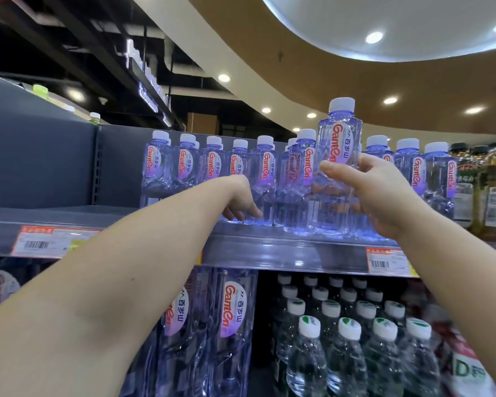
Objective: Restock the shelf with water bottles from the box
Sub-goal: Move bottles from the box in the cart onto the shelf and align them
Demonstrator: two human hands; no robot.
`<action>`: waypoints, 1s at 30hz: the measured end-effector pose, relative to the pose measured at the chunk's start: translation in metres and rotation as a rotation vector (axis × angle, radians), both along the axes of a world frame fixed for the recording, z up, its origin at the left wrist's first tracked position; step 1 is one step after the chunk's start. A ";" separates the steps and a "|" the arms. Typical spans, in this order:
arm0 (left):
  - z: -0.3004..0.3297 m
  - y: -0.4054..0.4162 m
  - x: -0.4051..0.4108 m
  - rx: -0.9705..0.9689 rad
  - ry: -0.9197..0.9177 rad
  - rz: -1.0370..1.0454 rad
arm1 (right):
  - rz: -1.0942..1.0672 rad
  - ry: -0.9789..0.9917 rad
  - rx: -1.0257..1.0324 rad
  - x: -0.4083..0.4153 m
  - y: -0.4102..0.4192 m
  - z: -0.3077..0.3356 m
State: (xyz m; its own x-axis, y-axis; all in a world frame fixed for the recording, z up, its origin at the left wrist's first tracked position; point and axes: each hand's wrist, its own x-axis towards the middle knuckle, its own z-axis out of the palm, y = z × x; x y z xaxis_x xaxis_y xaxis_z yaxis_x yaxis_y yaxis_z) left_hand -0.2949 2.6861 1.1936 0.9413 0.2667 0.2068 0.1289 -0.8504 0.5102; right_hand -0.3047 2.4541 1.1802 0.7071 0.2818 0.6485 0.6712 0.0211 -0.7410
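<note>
Shelf (pixel 269 247) mostly full; right hand (pixel 378 193) grips a bottle (pixel 337 164) going in; left hand (pixel 241 202), fingers curled, touches the row (pixel 212 164). Box unseen.

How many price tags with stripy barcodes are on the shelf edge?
2: one price tag at the left, one at the right. The arm may hide another.

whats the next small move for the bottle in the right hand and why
Probably ease the held bottle back into the row: the right hand grips it upright at the shelf front edge, while the left hand touches the neighbouring bottles' bases.
</note>
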 end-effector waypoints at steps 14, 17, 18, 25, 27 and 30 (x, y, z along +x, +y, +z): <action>-0.004 0.002 -0.004 -0.017 -0.010 -0.005 | 0.020 0.027 0.000 -0.007 0.004 -0.001; -0.004 0.002 -0.026 0.105 -0.082 0.023 | 0.050 0.041 -0.001 -0.014 0.015 -0.001; -0.003 0.003 -0.036 0.097 -0.142 -0.002 | 0.064 0.042 -0.007 -0.017 0.021 0.000; -0.005 0.032 -0.099 -0.204 -0.142 -0.235 | 0.152 0.036 -0.051 -0.032 0.076 0.006; -0.007 0.034 -0.107 -0.262 -0.162 -0.267 | 0.182 0.051 -0.052 -0.034 0.091 0.007; -0.011 0.031 -0.109 -0.346 -0.206 -0.306 | 0.206 0.075 -0.041 -0.035 0.108 0.007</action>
State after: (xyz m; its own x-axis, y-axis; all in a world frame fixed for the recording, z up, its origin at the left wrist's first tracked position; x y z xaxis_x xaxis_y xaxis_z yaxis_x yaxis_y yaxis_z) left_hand -0.4043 2.7173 1.1824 0.9359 0.0712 0.3449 -0.2327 -0.6101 0.7574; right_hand -0.3400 2.5616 1.1876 0.6776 0.4503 0.5815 0.5991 0.1207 -0.7915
